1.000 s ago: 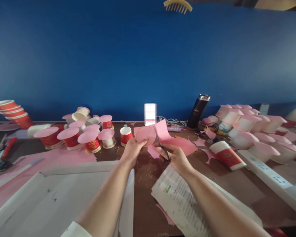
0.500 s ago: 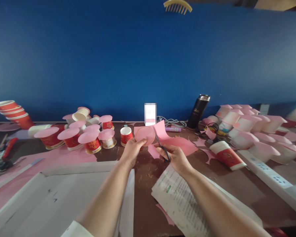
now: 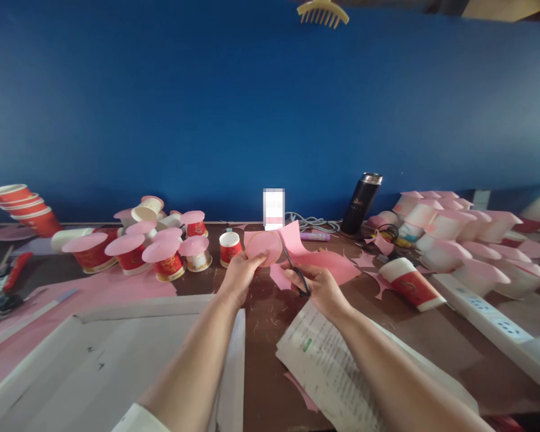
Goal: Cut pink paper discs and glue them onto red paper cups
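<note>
My left hand (image 3: 243,277) is closed, its thumb pressing on a round pink piece (image 3: 263,247) edged with a thin tan line. Whether a cup lies beneath it I cannot tell. In my right hand (image 3: 318,285) is a pair of scissors (image 3: 302,279) with black handles. The blades lean up and left, against the pink paper (image 3: 326,261) beside the round piece. A red paper cup (image 3: 230,248) with a white mouth stands just left of my left hand. Under my right forearm lies a printed sheet (image 3: 324,360).
Cups with pink discs (image 3: 164,252) stand to the left, beside stacked red cups (image 3: 31,210). A black flask (image 3: 360,204), a tipped red cup (image 3: 411,285), pink-topped white cups (image 3: 459,225) and a power strip (image 3: 490,324) are to the right. A white tray (image 3: 144,305) lies front left.
Both hands, the scissors and the round pink piece look almost unchanged. The whole view has shifted very slightly.
</note>
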Motion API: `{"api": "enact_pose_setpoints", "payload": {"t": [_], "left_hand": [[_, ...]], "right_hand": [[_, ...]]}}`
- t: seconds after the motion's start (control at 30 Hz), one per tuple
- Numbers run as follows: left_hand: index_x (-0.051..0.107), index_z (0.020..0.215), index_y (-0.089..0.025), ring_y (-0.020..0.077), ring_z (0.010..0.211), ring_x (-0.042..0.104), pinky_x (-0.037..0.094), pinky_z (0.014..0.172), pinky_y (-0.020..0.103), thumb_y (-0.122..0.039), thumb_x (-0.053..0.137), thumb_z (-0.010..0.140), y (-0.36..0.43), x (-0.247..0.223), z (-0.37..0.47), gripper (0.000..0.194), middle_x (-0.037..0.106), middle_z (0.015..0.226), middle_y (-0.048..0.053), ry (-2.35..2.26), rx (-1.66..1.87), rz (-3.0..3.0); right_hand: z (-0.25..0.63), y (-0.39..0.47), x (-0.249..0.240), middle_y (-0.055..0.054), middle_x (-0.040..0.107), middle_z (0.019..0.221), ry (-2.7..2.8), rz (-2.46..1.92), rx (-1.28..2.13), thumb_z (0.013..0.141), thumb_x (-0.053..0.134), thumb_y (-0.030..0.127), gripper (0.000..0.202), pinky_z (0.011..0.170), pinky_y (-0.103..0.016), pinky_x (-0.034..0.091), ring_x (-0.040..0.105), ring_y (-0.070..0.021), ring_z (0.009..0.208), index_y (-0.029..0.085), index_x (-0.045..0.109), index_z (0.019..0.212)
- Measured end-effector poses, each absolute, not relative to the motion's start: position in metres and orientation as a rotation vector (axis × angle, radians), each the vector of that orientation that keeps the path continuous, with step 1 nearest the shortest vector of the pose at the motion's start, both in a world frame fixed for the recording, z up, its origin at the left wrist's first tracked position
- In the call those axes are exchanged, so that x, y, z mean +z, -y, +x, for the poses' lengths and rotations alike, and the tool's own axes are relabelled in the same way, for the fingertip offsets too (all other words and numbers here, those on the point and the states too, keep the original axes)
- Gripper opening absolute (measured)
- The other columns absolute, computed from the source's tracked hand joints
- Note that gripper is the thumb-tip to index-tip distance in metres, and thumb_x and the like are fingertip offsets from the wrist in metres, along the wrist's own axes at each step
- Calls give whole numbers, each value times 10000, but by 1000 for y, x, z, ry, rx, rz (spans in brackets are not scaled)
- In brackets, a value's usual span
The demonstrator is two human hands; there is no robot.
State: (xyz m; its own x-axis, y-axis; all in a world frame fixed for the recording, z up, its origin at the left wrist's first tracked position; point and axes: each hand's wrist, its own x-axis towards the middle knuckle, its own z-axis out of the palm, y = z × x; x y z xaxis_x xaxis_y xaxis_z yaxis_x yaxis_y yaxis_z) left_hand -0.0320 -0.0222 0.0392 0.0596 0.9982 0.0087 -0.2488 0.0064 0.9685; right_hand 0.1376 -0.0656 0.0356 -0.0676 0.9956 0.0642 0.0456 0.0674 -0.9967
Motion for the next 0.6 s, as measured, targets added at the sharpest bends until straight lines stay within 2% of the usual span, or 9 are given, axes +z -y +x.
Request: {"api": "enact_pose_setpoints", "payload": {"t": [0.23,0.6], "left_hand": [[652,760,-114,65,489,388,267,487,219,-403,747,653,19,39,-33,323,517,561,-33,-1031,1295,1046],[660,762,-117,68,470,387,263,486,229,-427,747,639,19,36,-34,345,521,543,-34,-1042,1297,1056]], "right_hand": [[138,64,33,10,551,608,1277,-1151,1223,685,729,505,485,531,-252,331,464,-102,548,134,711,997],[138,67,36,12,541,586,1293,-1162,1209,693,723,500,487,530,-248,330,462,-96,537,121,717,997]]}}
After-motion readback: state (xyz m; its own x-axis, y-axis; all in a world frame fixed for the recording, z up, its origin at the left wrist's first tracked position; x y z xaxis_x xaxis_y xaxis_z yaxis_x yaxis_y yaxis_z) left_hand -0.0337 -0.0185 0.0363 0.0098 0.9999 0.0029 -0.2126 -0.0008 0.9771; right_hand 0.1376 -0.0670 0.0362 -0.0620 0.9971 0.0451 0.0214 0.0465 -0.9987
